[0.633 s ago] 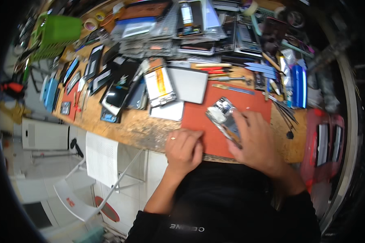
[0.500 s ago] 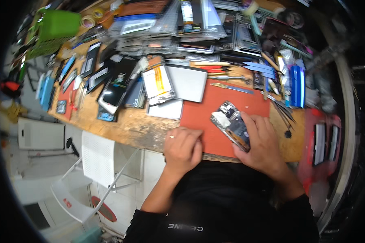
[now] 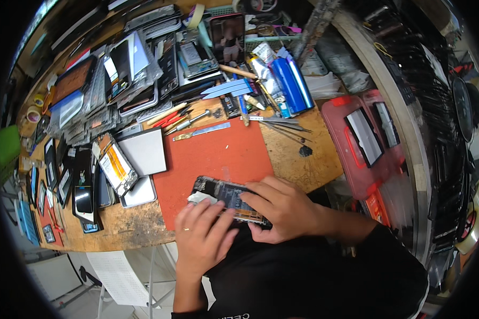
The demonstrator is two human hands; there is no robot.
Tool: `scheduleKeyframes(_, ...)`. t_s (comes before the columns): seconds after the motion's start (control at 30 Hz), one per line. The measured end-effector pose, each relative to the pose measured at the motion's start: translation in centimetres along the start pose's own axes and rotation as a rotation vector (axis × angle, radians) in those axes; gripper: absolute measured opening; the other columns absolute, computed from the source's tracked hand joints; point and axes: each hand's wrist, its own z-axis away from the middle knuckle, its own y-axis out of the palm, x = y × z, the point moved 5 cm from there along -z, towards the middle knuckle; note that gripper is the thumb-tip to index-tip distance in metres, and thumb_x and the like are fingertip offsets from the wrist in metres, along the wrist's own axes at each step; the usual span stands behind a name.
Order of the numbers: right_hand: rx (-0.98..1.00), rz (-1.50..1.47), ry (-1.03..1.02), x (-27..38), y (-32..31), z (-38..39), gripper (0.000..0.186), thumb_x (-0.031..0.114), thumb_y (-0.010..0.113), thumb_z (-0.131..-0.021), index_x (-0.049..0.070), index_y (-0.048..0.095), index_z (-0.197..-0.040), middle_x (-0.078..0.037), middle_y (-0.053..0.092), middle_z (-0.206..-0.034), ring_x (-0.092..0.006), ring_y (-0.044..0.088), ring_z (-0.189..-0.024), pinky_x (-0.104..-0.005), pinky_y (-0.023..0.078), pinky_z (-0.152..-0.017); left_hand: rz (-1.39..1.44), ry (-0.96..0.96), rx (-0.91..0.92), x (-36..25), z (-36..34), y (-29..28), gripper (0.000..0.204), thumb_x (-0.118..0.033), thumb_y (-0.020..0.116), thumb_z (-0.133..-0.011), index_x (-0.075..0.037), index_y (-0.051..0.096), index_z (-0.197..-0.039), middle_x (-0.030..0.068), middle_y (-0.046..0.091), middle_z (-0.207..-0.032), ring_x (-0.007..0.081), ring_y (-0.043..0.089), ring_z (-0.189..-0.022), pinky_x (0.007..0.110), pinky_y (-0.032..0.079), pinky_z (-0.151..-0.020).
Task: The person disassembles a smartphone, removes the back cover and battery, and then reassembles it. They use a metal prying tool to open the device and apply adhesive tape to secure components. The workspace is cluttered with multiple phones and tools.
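A smartphone with its back off [image 3: 230, 194], its circuit board and battery laid bare, is tilted over the near edge of the red mat. Gripping its right end is my right hand [image 3: 282, 208], thumb below and fingers across the top. My left hand [image 3: 203, 233] has its fingers spread and touching the phone's left part, by a whitish patch; the fingertips hide some of the near edge. The red mat [image 3: 197, 159] extends beyond the phone. Along its far edge lies a flat metal strip tool [image 3: 202, 131].
Left of the mat lie a white tray [image 3: 153, 150], another opened phone [image 3: 115, 164] and several dark phones. Screwdrivers [image 3: 186, 122], blue strips [image 3: 229, 89] and stacked phone parts fill the back. A red case [image 3: 351, 138] stands right of the bench; a white folding chair [image 3: 120, 279] is at lower left.
My view has swung to the right. The left hand has come off the bench edge onto the phone, its curled fingers now spread. The phone has turned more sideways, still in my right hand.
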Motion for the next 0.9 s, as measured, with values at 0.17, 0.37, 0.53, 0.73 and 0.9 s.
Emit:
scheduleKeyframes(0.17,0.06,-0.153,0.003,-3.3,-1.6,-1.0,0.033,0.024,0.074,-0.084,0.002,0.071,-0.108,-0.013,0.066,-0.096,-0.0329,0.064,-0.09,-0.0433,0.053,-0.08,-0.122,0.129,-0.066,0.1,-4.0,0.5,0.025,-0.013,0.068,-0.084,-0.011,0.073,-0.108,0.0041,0.068,-0.103,0.0249,0.064,-0.105,0.049,0.044,-0.107)
scheduleKeyframes(0.37,-0.181,0.328,0.143,-10.6,-5.8,-2.4,0.009,0.008,0.068,-0.088,0.002,0.069,-0.095,-0.014,0.061,-0.095,-0.0328,0.061,-0.093,-0.0446,0.052,-0.081,-0.271,-0.105,-0.062,2.0,-3.4,-3.7,0.029,-0.003,0.065,-0.076,-0.007,0.072,-0.104,0.0069,0.064,-0.09,0.0279,0.061,-0.096,0.052,0.039,-0.109)
scheduleKeyframes(0.53,-0.156,0.522,0.211,-12.9,-4.5,-3.1,0.013,-0.003,0.061,-0.085,0.002,0.065,-0.097,-0.016,0.061,-0.097,-0.0342,0.06,-0.1,-0.045,0.051,-0.086,-0.158,-0.212,-0.269,3.1,0.0,-6.2,0.019,-0.004,0.065,-0.08,-0.004,0.07,-0.098,0.011,0.061,-0.085,0.031,0.058,-0.092,0.053,0.033,-0.114)
scheduleKeyframes(0.73,-0.084,0.555,0.194,-11.7,-6.4,-2.1,0.018,-0.002,0.062,-0.087,0.001,0.066,-0.105,-0.016,0.06,-0.098,-0.0352,0.06,-0.096,-0.0439,0.05,-0.082,-0.213,-0.392,-0.553,6.4,7.8,-10.8,0.029,-0.02,0.053,-0.109,0.004,0.067,-0.106,0.0134,0.064,-0.097,0.03,0.055,-0.103,0.048,0.038,-0.109)
scheduleKeyframes(0.9,-0.173,-0.081,0.393,-10.1,-7.5,0.6,0.013,-0.003,0.064,-0.091,0.001,0.067,-0.103,-0.013,0.063,-0.096,-0.0294,0.065,-0.084,-0.0368,0.051,-0.072,-0.289,-0.441,-0.585,7.9,11.7,-12.7,0.029,-0.017,0.05,-0.111,0.008,0.065,-0.114,0.0156,0.062,-0.111,0.0298,0.055,-0.111,0.047,0.038,-0.109)
